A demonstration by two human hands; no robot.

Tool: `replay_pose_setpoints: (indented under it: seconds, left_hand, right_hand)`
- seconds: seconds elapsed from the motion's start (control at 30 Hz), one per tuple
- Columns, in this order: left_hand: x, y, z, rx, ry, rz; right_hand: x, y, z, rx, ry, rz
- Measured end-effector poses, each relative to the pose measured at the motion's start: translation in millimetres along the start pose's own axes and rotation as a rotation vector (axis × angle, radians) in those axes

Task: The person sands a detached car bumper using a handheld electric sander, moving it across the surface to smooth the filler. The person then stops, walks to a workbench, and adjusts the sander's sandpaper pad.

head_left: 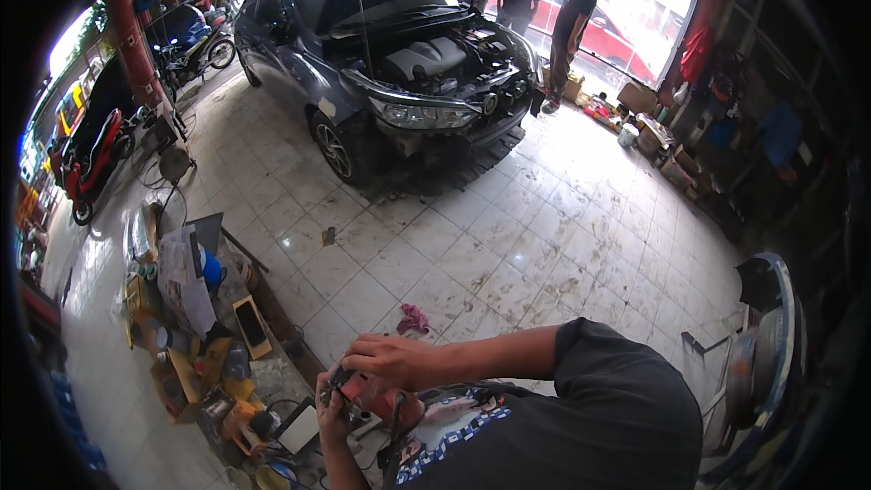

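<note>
My right hand (386,359) reaches in from the right, its fingers curled over the dark end of a red and black power tool (381,396). Below and to its left, my left hand (332,410) wraps round that same dark end. The tool's red body points back toward my dark shirt, and a black cord or strap hangs near its rear. What kind of tool it is, I cannot make out, since my fingers cover its front. Just left of my hands stands a cluttered low bench (304,358).
Boxes, papers and a phone-like black panel (249,322) crowd the bench. A pink rag (413,318) lies on the tiled floor. Ahead stands a dark car (399,73), hood raised, front bumper off. Two people (570,27) stand beyond it. A bumper-like part (780,336) is at right.
</note>
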State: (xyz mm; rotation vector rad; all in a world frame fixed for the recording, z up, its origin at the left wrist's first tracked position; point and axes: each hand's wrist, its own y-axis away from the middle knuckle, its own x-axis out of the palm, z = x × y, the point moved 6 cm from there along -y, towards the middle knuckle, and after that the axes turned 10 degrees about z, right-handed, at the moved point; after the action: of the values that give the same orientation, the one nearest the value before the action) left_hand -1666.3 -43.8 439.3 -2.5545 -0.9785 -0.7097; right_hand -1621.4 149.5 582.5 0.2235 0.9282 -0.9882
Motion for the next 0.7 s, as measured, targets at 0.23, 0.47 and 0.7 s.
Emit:
replay_pose_setpoints:
  seconds: [0.23, 0.47, 0.7]
  left_hand:
    - [-7.6, -1.5, 12.8, -0.053, -0.066, -0.064]
    - [-8.5, -9.2, 14.5, -0.081, -0.347, -0.197]
    - [6.6, -11.7, -1.7, -0.052, -0.428, -0.170]
  right_hand:
    - [2.4, 2.2, -0.5, -0.055, 0.043, -0.064]
    - [19.3, 12.2, -8.7, 0.022, -0.006, -0.172]
    - [15.8, 17.6, -1.5, 0.042, 0.032, -0.262]
